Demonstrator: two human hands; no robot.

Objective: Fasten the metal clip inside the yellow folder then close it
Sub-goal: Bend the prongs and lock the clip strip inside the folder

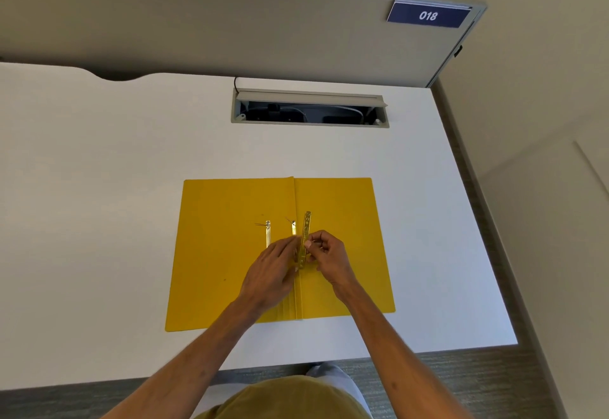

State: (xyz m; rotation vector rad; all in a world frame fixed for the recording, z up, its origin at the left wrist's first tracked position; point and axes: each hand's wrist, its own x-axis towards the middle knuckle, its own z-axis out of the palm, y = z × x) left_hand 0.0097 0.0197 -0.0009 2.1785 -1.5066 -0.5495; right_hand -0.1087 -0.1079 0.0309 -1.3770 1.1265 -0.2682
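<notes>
Yellow folder point(230, 254) lies wide open and flat on the white table point(99, 188), spine running away from me, both hands working right over that spine.

Metal clip, as I read it: a gold compressor bar point(305, 237) stands tilted, its far end sticking up just beyond my right hand point(329, 254). Right hand is pinched on the bar at about mid-length, thumb and forefinger closed on it. Left hand point(270, 270) lies flat beside it, fingertips pressed against the bar's near part at the spine; whether it grips anything or only steadies, I cannot tell. The two hands nearly touch.

Just beyond my left hand, one gold prong point(268, 234) lies along the left leaf, its tip free. A second prong point(293, 228) shows between that one and the bar, also loose at its far end.

My judgement on progress:
- folder opened and laid out: done
- bar in hand at the spine: done
- bar seated over the prongs: not yet, it sits raised and askew
- prongs folded down and locked: not yet
- cover closed: not yet

No papers visible inside. I would call it early in the fastening, with the close still to come.
</notes>
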